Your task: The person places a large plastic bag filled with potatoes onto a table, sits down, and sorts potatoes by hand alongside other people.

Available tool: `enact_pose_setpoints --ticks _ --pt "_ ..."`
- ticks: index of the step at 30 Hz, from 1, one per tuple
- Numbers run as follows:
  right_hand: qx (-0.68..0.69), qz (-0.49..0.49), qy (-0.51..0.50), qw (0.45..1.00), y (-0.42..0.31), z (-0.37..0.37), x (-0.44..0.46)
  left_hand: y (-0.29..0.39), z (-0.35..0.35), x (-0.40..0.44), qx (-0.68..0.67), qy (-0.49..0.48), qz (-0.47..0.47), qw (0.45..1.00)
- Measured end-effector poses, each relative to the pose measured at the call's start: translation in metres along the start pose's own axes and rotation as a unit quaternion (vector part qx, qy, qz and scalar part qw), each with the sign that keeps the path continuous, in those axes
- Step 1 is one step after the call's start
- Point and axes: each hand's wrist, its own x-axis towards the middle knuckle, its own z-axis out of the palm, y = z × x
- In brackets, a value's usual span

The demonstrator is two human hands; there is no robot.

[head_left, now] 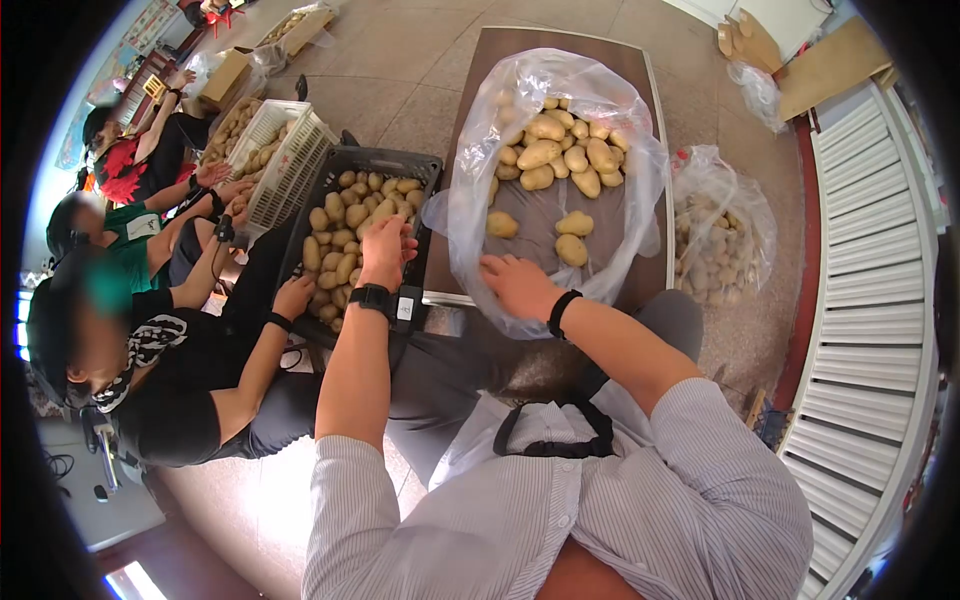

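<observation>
My left hand (385, 256), with a dark watch on its wrist, reaches over a black crate (420, 180) full of potatoes. Its fingers curl around a potato (383, 210), partly hidden by the hand. On the near left side of a large clear plastic bag (465, 210) rests my right hand (522, 287), a black band on its wrist. Its fingers lie stretched out against the plastic with nothing seen in them. Inside the bag, many potatoes (541, 153) are heaped at the far end, and a few (571, 250) lie closer to me.
Under the bag is a dark brown table (495, 50). A tied clear sack of potatoes (725, 235) stands on the floor at right, beside a white radiator (860, 350). At left sit other people; one co-worker's hand (293, 297) touches the black crate. A white crate (290, 180) stands beyond.
</observation>
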Motion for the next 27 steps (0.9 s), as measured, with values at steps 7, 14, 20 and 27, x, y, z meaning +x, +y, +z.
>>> enact_pose_setpoints --ticks 7,14,20,27 --pt "-0.047 0.021 -0.058 0.997 0.0 -0.005 0.005 0.0 -0.001 0.001 0.005 -0.004 -0.001 1.0" --pt "-0.069 0.051 -0.077 0.993 0.017 -0.03 -0.004 -0.001 -0.012 0.002 0.001 -0.001 -0.002 1.0" --pt "-0.147 0.134 -0.047 0.979 0.053 -0.046 -0.015 0.002 -0.012 0.001 0.007 -0.002 0.006 1.0" --pt "-0.085 0.136 0.031 0.987 0.045 -0.039 0.023 -0.001 -0.008 -0.002 0.033 -0.003 0.018 0.999"
